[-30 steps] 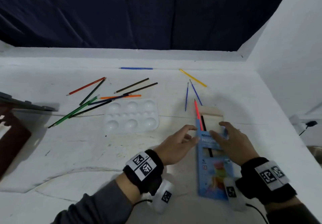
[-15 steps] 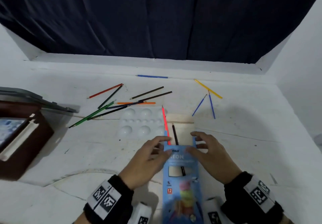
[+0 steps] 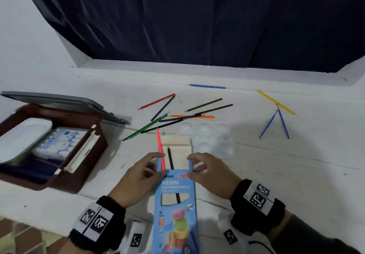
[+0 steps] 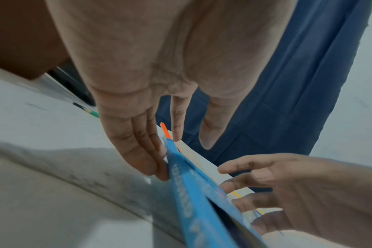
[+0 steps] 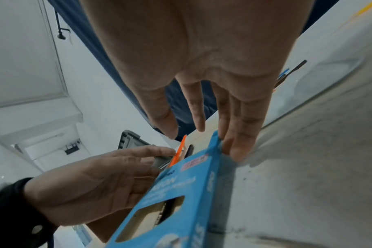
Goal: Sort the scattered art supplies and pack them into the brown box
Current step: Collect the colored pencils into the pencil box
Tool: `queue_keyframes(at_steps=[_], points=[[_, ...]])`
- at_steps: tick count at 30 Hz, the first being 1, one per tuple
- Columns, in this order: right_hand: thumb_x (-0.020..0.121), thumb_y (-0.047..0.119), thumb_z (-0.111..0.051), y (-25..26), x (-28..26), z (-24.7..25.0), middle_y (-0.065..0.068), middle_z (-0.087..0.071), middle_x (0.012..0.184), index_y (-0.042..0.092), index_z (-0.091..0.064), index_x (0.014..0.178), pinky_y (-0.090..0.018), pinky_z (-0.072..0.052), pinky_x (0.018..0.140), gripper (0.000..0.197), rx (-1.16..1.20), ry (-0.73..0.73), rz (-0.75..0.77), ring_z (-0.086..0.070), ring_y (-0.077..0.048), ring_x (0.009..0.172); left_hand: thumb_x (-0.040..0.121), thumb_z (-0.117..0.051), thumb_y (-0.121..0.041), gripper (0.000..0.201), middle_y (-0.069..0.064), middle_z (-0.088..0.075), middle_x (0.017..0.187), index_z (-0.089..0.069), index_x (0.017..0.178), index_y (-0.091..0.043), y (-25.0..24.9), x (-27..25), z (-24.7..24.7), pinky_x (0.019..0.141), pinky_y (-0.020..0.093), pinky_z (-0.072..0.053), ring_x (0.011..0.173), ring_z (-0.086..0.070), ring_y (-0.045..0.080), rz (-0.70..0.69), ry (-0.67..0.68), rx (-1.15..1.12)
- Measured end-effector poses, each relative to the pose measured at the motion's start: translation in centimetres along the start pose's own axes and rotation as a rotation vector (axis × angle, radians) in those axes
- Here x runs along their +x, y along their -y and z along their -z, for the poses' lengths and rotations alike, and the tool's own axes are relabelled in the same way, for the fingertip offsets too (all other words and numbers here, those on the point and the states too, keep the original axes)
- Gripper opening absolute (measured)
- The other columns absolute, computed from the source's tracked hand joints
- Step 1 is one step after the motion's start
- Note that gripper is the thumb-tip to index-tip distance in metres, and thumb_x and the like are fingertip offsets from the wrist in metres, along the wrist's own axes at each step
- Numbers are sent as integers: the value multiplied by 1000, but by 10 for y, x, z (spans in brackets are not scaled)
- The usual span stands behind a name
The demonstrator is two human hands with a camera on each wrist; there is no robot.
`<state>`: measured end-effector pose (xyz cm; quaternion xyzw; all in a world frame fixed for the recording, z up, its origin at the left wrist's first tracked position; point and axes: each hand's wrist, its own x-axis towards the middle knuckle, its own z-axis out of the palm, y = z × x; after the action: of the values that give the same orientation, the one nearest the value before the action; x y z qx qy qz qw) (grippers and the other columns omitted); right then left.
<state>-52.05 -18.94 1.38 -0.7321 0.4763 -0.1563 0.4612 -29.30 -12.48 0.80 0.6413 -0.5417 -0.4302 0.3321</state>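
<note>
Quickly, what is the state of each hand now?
Left hand: holds the blue pencil box at its left edge.
Right hand: holds its right edge.

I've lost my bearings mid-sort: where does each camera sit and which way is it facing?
Head: worn on the head, looking forward and down at the table, brown box, loose pencils and both hands holding the blue pencil pack; wristbands show.
Left wrist: on the left wrist, looking along the left hand to fingers on the pack's edge; the right hand is opposite.
Right wrist: mirrored, along the right hand; the left hand and sleeve show.
Shared: all three see the pack and its protruding neon orange pencil.
</note>
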Motion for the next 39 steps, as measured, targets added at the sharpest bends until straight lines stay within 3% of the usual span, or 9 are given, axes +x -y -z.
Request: queue_keyframes(at_steps=[3,7,11,16,20,28,33,36,39], points=[[92,30,-64,4,8,-9,5,-58,118,26,-56,128,-16,-40,87,38,-175,32,85,-54,-10,107,89,-74,-23,52,-1,-66,99,-52,134,-37,11,2,19,65,28,-57,72,-69,11,-26,36,148],[99,39,-49,1,20,2,4,-32,155,23,-36,148,-25,-19,116,54,-532,17,128,-25,-13,143,88,-74,-12,58,-1,-68,99,-51,138,-30,23,6,32,61,22,-54,72,-68,8,-24,73,225],[100,54,-36,-7,27,19,4,-11,164,25,-18,156,-31,-14,120,65,-665,75,-11,-13,-14,150,86,-76,-13,60,0,-65,93,-52,138,-29,27,13,36,59,20,-53,70,-67,8,-18,82,237],[99,55,-37,-20,15,31,8,-38,152,24,-41,146,-27,-30,111,56,-667,-17,-36,-39,-14,136,86,-77,-18,60,-2,-68,91,-51,138,-32,28,25,30,59,16,-50,68,-66,7,-45,97,295],[98,51,-45,-35,0,42,10,-58,122,25,-60,121,-25,-41,96,38,-609,-98,-58,-54,-12,112,85,-78,-20,60,-6,-65,89,-52,137,-33,25,32,23,60,13,-47,67,-63,3,-52,103,329],[93,40,-52,-56,-17,68,7,-57,77,26,-59,82,-30,-47,69,20,-626,-249,-140,-56,-14,73,82,-81,-29,60,-4,-58,66,-53,135,-30,14,36,0,62,13,-45,56,-56,0,-82,122,339],[93,39,-45,-37,-9,52,6,-60,94,25,-64,97,-32,-46,81,24,-699,-192,-3,-55,-16,92,85,-72,-48,55,-11,-58,95,-51,134,-40,5,36,4,75,24,-53,76,-61,4,-137,61,518],[91,29,-53,-15,1,32,4,-64,108,20,-67,109,-37,-46,90,24,-651,-82,153,-54,-17,104,89,-65,-51,49,-10,-53,110,-51,134,-38,2,41,15,83,23,-45,97,-56,8,-140,9,596],[93,21,-51,4,17,12,2,-60,120,20,-62,121,-38,-42,95,30,-724,60,239,-49,-19,113,93,-61,-51,56,-7,-49,138,-46,144,-31,2,51,19,104,29,-40,125,-47,15,-204,99,687]])
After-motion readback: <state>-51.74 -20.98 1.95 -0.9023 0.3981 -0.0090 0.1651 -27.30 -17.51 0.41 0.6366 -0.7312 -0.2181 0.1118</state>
